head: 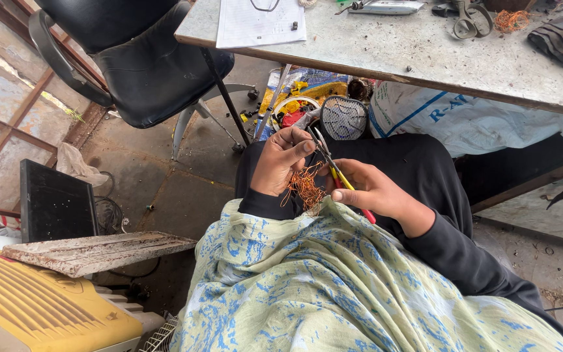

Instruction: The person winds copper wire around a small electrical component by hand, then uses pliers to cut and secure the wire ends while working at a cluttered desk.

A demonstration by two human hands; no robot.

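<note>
While seated over lap, left hand (280, 164) pinches tangled bundle of thin copper wire (306, 186), fingers curled shut on strands at top of bundle. Right hand (376, 192) closed around small pliers with red and yellow handles (340, 177), metal tips pointing up past left fingertips, just above wire. Wire hangs below left grip, touching pale green and blue patterned cloth (333, 280) over lap. Beyond grip: round mesh racket head (343, 117), black office chair (144, 58), grey worn tabletop (425, 52) with white paper sheet (259, 23). Left of grip, well apart: dark flat screen (57, 202), yellow ribbed plastic casing (34, 306).
</note>
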